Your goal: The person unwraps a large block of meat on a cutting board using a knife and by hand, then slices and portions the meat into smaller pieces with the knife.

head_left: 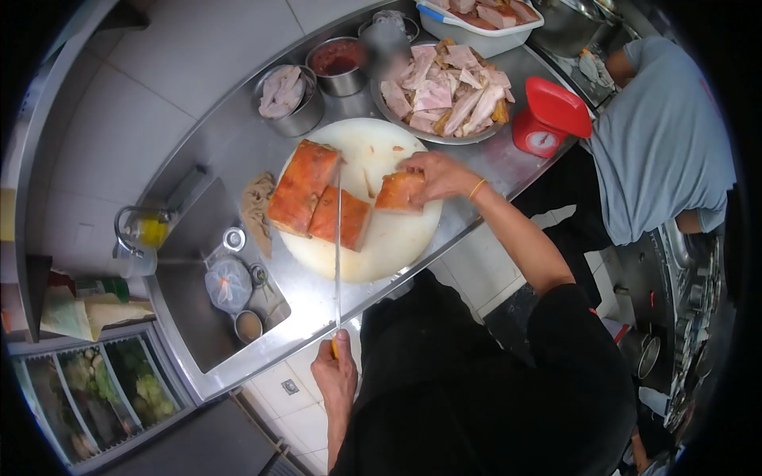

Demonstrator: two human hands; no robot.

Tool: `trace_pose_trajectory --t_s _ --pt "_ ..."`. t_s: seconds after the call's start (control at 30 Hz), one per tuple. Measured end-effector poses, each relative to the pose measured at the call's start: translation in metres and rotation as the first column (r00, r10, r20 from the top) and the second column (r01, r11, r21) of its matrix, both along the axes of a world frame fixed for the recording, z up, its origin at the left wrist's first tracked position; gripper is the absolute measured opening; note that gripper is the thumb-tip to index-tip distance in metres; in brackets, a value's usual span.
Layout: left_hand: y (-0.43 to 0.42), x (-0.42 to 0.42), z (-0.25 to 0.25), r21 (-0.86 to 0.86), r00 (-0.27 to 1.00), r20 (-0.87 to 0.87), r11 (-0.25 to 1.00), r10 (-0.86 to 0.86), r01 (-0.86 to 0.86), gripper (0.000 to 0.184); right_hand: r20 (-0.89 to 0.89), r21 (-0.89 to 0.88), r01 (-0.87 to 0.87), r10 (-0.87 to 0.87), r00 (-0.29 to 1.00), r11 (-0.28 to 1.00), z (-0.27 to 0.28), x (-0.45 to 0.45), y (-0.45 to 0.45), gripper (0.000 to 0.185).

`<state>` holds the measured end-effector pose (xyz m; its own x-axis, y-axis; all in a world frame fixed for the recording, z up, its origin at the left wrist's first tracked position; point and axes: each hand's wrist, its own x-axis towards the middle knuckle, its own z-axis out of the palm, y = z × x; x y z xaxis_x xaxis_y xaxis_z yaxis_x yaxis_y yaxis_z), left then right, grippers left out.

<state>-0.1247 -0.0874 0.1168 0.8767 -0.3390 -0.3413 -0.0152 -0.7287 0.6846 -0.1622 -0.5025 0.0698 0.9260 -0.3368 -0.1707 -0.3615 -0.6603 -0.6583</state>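
Note:
My left hand (336,371) is closed around the yellow handle of a long knife (338,274). Its narrow blade reaches over the round white cutting board (397,258), with the far part at the roast pork. Two reddish-brown, crisp-skinned pieces sit there: a larger slab of roast pork (304,178) and a smaller block (333,218) against it. Whether the blade touches the meat, I cannot tell. On the board's right side my right hand (432,176) grips a separate roast pork piece (398,193), fingers over its far right edge. Small scraps lie behind it.
Behind the board stand a steel bowl of cut meat (456,95), a red scale (548,119) and metal pots (298,115). A white tub (484,36) holds more meat. Left are a crumpled cloth (258,206) and a sink (198,317). A person in grey (663,143) is at right.

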Motion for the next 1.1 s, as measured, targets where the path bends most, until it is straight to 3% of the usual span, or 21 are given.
trace_pose_trajectory --t_s 0.1,0.2,0.3,0.37,0.5,0.6,0.7,0.8,1.0,1.1 --pt "0.003 -0.001 -0.008 -0.045 1.000 -0.021 0.999 0.010 -0.011 0.059 0.090 -0.232 0.064 -0.044 0.995 0.971 0.007 0.006 0.041 0.081" --pt "0.003 -0.001 -0.009 -0.064 0.999 -0.039 0.998 -0.003 0.001 0.058 -0.143 -0.300 0.077 -0.125 0.982 0.951 0.005 0.023 0.055 0.077" --pt "0.000 -0.001 -0.006 -0.059 0.991 -0.131 0.998 -0.014 0.007 0.058 -0.120 -0.321 0.053 -0.097 0.988 0.946 -0.001 0.022 0.052 0.061" --pt "-0.002 -0.001 0.002 -0.038 0.960 -0.280 0.999 0.004 -0.015 0.059 0.043 -0.336 0.138 -0.131 0.990 0.932 -0.002 0.010 0.057 0.058" --pt "-0.001 -0.002 -0.006 -0.094 0.926 -0.364 0.993 -0.097 0.068 0.064 0.217 -0.449 0.211 -0.123 0.968 0.868 -0.003 -0.011 0.076 0.054" --pt "-0.009 0.002 -0.003 -0.054 0.917 -0.372 0.989 -0.148 0.138 0.065 0.272 -0.494 0.181 -0.046 0.961 0.851 -0.010 -0.023 0.097 0.054" --pt "-0.014 0.002 -0.010 -0.137 0.918 -0.345 0.978 -0.197 0.158 0.064 0.357 -0.544 0.235 -0.031 0.933 0.805 -0.007 -0.026 0.118 0.056" --pt "-0.023 0.003 -0.020 -0.183 0.924 -0.297 0.964 -0.241 0.192 0.065 0.324 -0.539 0.253 -0.080 0.943 0.803 -0.007 -0.025 0.129 0.058" --pt "-0.054 0.009 -0.034 -0.230 0.920 -0.292 0.953 -0.261 0.197 0.064 0.273 -0.603 0.187 -0.019 0.962 0.776 -0.012 -0.029 0.146 0.065" --pt "-0.068 0.013 -0.027 -0.222 0.931 -0.228 0.947 -0.283 0.233 0.060 0.240 -0.575 0.228 -0.104 0.965 0.786 -0.002 -0.024 0.151 0.064"
